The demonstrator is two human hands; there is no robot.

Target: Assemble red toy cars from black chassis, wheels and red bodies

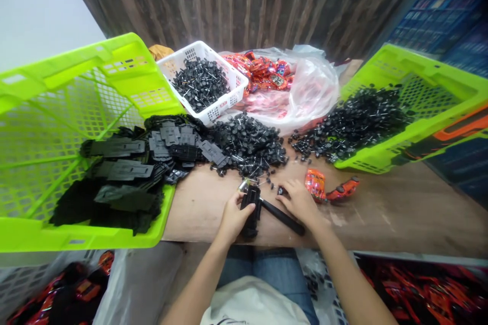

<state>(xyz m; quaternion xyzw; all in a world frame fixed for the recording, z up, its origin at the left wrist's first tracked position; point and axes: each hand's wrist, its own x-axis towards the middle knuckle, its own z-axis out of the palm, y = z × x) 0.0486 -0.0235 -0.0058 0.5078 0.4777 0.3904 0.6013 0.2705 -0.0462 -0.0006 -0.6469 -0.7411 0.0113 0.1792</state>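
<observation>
Dark wood-panelled wall point(244, 0) behind table point(381, 213)

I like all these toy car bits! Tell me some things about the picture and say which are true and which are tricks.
1. The left hand holds a black plastic part. True.
2. The white basket is full of orange cars. False: it holds small black wheels.
3. Two orange toy cars lie on the table close to the right hand. True.
4. The green crate on the left is filled with wheels. False: flat black parts are stacked in it.
</observation>
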